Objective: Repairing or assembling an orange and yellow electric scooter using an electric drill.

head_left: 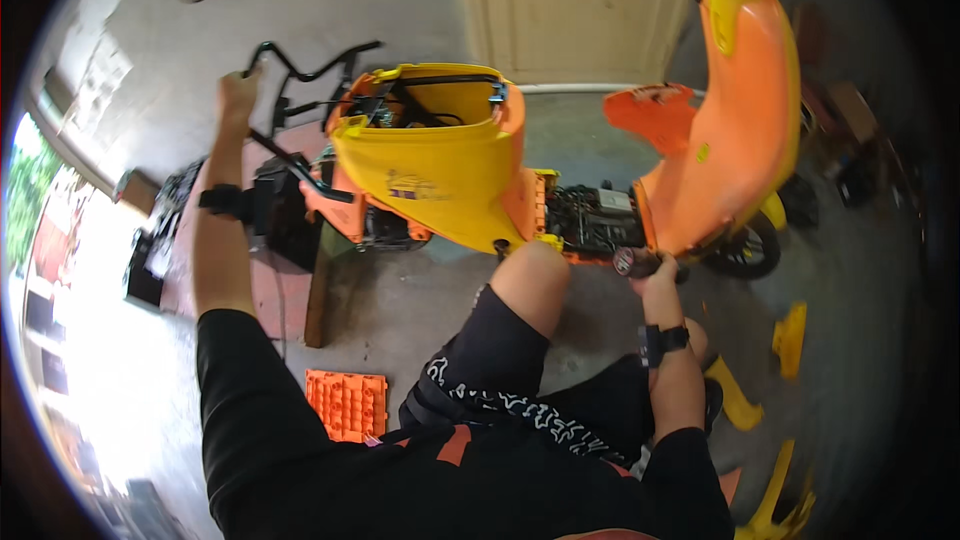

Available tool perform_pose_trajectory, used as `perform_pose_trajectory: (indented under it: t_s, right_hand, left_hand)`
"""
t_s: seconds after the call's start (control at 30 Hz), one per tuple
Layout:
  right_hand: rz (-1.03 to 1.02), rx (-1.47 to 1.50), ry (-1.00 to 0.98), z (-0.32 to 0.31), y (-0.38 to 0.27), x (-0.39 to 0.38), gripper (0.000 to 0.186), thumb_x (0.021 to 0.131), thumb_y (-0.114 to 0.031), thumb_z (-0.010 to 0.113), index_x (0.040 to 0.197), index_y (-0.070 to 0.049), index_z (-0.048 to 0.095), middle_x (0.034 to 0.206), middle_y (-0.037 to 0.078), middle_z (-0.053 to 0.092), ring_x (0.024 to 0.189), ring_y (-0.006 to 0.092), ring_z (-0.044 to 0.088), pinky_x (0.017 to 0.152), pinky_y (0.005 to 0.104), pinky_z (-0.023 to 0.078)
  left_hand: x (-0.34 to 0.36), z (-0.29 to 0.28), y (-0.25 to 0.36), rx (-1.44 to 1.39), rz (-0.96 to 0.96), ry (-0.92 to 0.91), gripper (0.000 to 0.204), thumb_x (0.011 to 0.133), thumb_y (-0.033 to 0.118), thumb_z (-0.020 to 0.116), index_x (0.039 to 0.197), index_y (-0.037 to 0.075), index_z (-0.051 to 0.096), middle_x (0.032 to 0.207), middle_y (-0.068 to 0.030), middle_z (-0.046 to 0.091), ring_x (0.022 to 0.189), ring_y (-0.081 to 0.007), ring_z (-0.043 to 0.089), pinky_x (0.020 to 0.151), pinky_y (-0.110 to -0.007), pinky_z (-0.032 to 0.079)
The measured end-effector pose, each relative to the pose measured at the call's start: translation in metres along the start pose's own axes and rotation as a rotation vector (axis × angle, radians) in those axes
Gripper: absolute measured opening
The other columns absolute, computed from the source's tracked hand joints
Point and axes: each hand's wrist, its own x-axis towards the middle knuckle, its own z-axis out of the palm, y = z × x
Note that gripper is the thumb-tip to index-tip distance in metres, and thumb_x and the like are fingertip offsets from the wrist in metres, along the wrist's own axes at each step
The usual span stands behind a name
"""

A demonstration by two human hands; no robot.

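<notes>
A partly stripped orange and yellow electric scooter [430,165] stands in front of me. At its left end, my left hand [238,95] is closed round the black tubular rear rack [300,70], arm stretched out. Down by the footboard, my right hand [655,275] is wrapped round a dark tool with a round end [625,260]; its exact kind I cannot make out. Beside that hand the footboard bay is uncovered, showing wiring and a silver box [612,202]. The yellow seat compartment [455,100] has no lid over it.
An orange ribbed panel [345,405] lies on the floor at the lower left. Yellow trim pieces [790,340] are scattered at the right. A reddish board [255,290] lies under the scooter's rear. A pale door [585,10] is behind.
</notes>
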Motion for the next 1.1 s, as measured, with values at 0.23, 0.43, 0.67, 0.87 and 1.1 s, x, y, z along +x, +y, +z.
perform_pose_trajectory:
  t_s: [0.23, 0.43, 0.67, 0.87, 1.1]
  right_hand:
    - [-0.083, 0.006, -0.078, -0.004, -0.013, -0.024, 0.012, 0.081, -0.02, 0.048, 0.073, -0.011, 0.049, 0.065, 0.005, 0.056, 0.062, 0.0229, 0.06, 0.069, 0.0391, 0.053]
    - [-0.148, -0.171, -0.05, -0.014, -0.025, -0.021, 0.033, 0.085, -0.032, 0.044, 0.104, -0.008, 0.057, 0.102, 0.015, 0.063, 0.092, 0.0352, 0.062, 0.084, 0.0517, 0.05]
    - [-0.168, -0.127, 0.077, -0.021, -0.03, -0.02, 0.02, 0.085, -0.027, 0.046, 0.083, -0.009, 0.056, 0.079, 0.005, 0.061, 0.077, 0.0217, 0.061, 0.08, 0.0381, 0.052]
    - [-0.17, -0.147, 0.116, -0.021, -0.04, -0.011, 0.021, 0.082, -0.027, 0.046, 0.081, -0.011, 0.06, 0.085, 0.004, 0.064, 0.082, 0.0215, 0.063, 0.083, 0.0359, 0.051]
    - [-0.092, -0.153, 0.063, -0.027, -0.031, -0.009, 0.017, 0.082, -0.024, 0.05, 0.082, -0.009, 0.058, 0.082, 0.003, 0.063, 0.079, 0.0188, 0.061, 0.078, 0.0336, 0.051]
  left_hand:
    - [0.021, 0.005, -0.062, -0.23, -0.316, -0.081, 0.047, 0.081, 0.05, 0.067, 0.07, 0.003, 0.067, 0.051, -0.0034, 0.053, 0.044, -0.0139, 0.048, 0.042, -0.032, 0.036]
    - [-0.004, 0.037, -0.078, 0.061, -0.354, -0.156, 0.062, 0.079, 0.057, 0.06, 0.095, -0.003, 0.07, 0.096, -0.0279, 0.066, 0.096, -0.0367, 0.066, 0.08, -0.045, 0.051]
    - [-0.027, 0.036, -0.055, 0.084, -0.237, -0.061, 0.049, 0.085, 0.046, 0.057, 0.098, -0.001, 0.066, 0.097, -0.0275, 0.065, 0.098, -0.0433, 0.061, 0.083, -0.049, 0.05]
    - [-0.067, 0.035, -0.121, 0.03, -0.292, 0.073, 0.052, 0.086, 0.049, 0.055, 0.093, -0.001, 0.067, 0.093, -0.0277, 0.065, 0.093, -0.0444, 0.062, 0.083, -0.05, 0.048]
    - [-0.108, 0.046, -0.177, 0.021, -0.352, 0.066, 0.057, 0.086, 0.052, 0.053, 0.087, -0.004, 0.066, 0.087, -0.0298, 0.064, 0.091, -0.0461, 0.062, 0.08, -0.05, 0.047]
